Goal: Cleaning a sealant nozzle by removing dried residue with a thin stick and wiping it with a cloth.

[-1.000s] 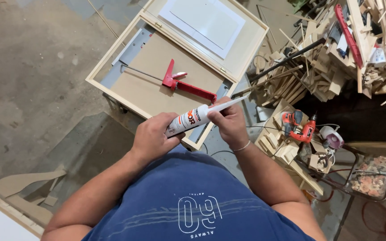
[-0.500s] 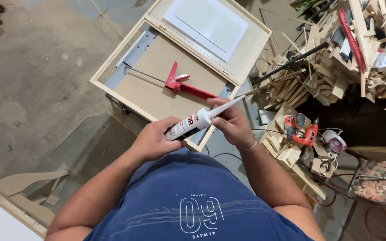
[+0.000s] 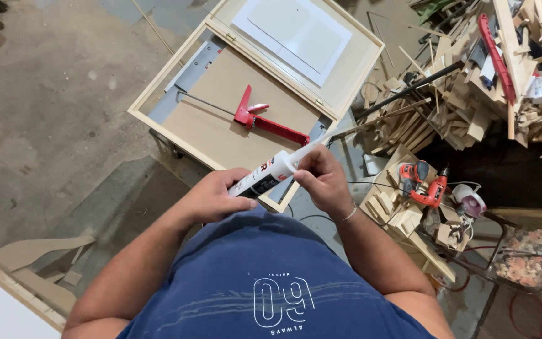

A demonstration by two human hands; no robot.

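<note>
The left hand [image 3: 217, 196] is wrapping tight around the back end of a white cartridge [image 3: 270, 174], fingers curled over the tube, holding it just in front of the blue shirt [image 3: 271, 276]. The right hand [image 3: 321, 179] is pinching closed on the front of the same cartridge, thumb and fingertips gripping right where the tube narrows into its white nozzle [image 3: 312, 145]. So the cartridge is running slantwise between the two hands, back end low in the left, nozzle pointing up and away past the right. It is carrying a band of black and red print along its side, too small to read from here.

Just beyond the nozzle tip, the open wooden case [image 3: 177, 125] is sitting on its stand, its hinged lid [image 3: 371, 56] lying back. A red caulk gun [image 3: 265, 120] is lying inside on the brown panel, its thin rod reaching off to the left. In the lid, a white rectangular sheet [image 3: 296, 34] is lying flat.

To the right of the right hand, a red drill [image 3: 423, 182] is resting on a heap of small wood blocks [image 3: 396, 210], with a pinkish roll [image 3: 470, 202] beside it. Further out, a big pile of scrap [image 3: 472, 88] is filling the top corner, a long red bar [image 3: 495, 47] lying across it. Off to the left, pale board offcuts [image 3: 32, 251] are lying on the concrete floor [image 3: 45, 113].
</note>
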